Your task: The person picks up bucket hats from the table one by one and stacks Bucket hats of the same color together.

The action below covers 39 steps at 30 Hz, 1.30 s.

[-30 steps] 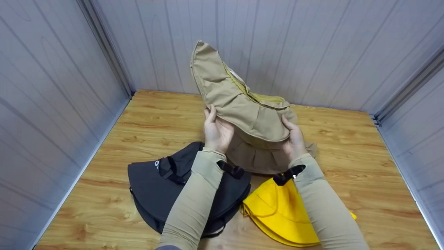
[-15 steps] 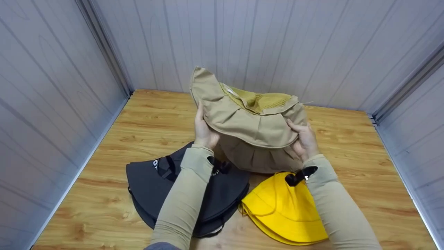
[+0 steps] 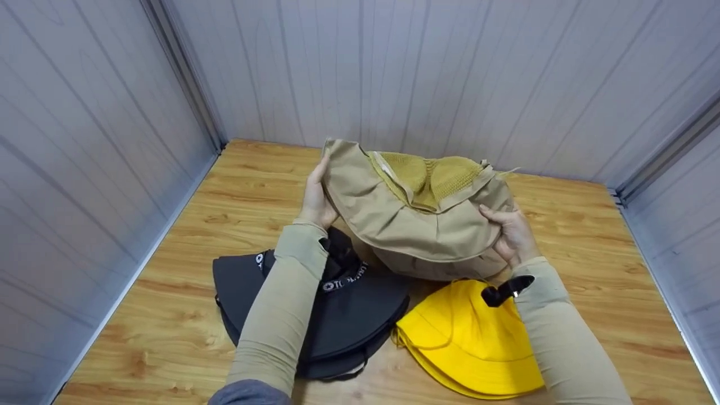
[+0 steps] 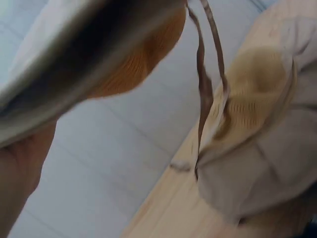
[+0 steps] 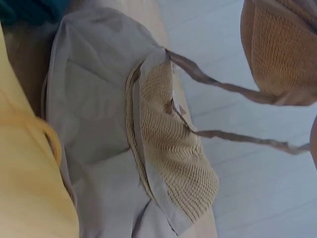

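Both hands hold a beige sun hat with a pleated brim and a mustard knit crown, raised over the table. My left hand grips the left edge of its brim. On the right edge, my right hand pinches the brim, thumb on top. Below it lies a second beige hat, mostly covered in the head view; its knit crown shows in the right wrist view. Thin fabric straps hang between the two hats. The left wrist view is blurred.
A black wide-brimmed hat with a lettered band lies under my left forearm. Under my right wrist is a yellow bucket hat with a cord. Pale panel walls enclose the wooden tabletop at the back and sides.
The held beige hat has come down and levelled out, its left tip lowering most, so more knit crown shows. My hands have spread apart, the left going left and the right going right.
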Each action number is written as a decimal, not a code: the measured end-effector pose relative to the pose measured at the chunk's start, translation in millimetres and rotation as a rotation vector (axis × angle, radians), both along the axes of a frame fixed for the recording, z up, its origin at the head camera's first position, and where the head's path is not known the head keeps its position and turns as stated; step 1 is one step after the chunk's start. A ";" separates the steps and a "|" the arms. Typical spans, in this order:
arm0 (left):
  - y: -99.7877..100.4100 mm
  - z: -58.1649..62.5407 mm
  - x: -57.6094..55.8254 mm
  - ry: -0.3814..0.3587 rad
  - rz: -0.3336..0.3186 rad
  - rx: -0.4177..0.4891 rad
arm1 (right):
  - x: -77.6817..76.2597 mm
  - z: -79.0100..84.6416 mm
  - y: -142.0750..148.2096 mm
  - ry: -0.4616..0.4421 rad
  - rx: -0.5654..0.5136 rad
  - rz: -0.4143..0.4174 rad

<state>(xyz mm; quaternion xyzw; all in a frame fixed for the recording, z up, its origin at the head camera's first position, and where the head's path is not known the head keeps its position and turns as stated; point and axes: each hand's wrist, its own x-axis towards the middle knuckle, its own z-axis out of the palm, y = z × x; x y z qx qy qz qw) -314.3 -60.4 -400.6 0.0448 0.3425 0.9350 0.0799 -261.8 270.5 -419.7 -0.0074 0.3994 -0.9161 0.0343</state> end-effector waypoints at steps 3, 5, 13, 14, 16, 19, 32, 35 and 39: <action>0.2 0.9 -2.2 -0.018 0.030 -0.177 | 1.5 -4.6 -0.4 -0.010 0.059 0.020; 3.4 3.5 -3.2 -0.021 0.038 -0.301 | 1.9 -6.9 -1.5 -0.022 0.105 0.043; 11.8 13.9 -5.6 0.022 0.176 -0.480 | 3.5 -7.4 -3.5 -0.073 0.150 -0.013; 11.4 13.9 -5.1 0.032 0.199 -0.469 | 3.9 -6.3 -3.2 -0.087 0.135 -0.036; 10.3 13.2 -3.2 0.042 0.242 -0.438 | 4.2 -4.5 -3.5 -0.100 0.096 -0.077; 10.9 11.6 -0.2 0.026 0.298 -0.361 | 3.0 -3.3 -6.3 -0.065 0.015 -0.131; 20.1 8.8 5.8 0.066 0.326 -0.322 | -0.1 0.4 -1.8 0.017 -0.160 -0.480; 17.0 6.2 5.7 0.114 0.321 -0.503 | -0.1 -0.9 7.5 0.025 -0.074 -0.530; 14.7 -1.0 6.6 0.208 0.343 -0.879 | -0.2 -7.8 20.4 0.032 0.089 -0.576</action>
